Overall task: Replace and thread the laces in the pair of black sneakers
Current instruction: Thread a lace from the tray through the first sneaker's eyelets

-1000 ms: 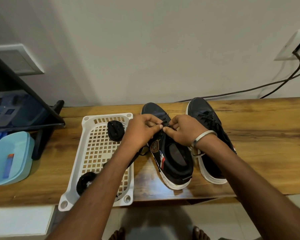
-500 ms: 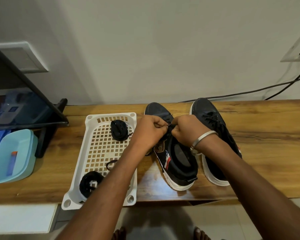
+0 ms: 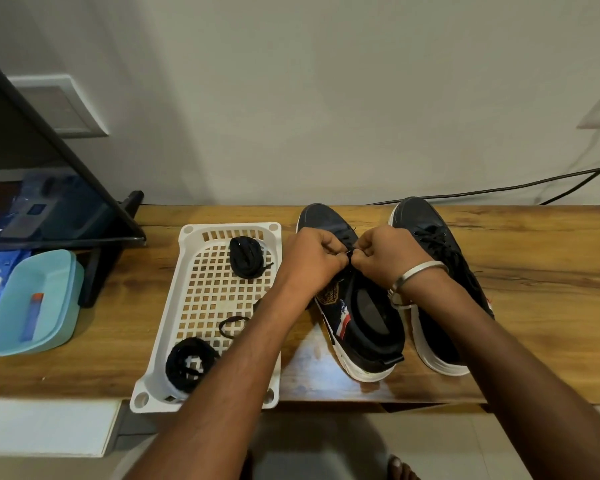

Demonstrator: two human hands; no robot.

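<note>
Both hands are curled up over the left sneaker [image 3: 357, 313] on the table [image 3: 534, 271], left hand [image 3: 312, 261] and right hand [image 3: 385, 258] each pinching a thin black lace [image 3: 350, 251] between them. Right sneaker [image 3: 440, 258] sits just beside it, already laced. Two lace bundles in the white basket [image 3: 201, 306]

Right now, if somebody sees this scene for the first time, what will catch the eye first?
First, the left hand and right hand meeting over the left sneaker, pinching its lace at mid-table. Next, the white basket to their left, holding coiled black laces.
</note>
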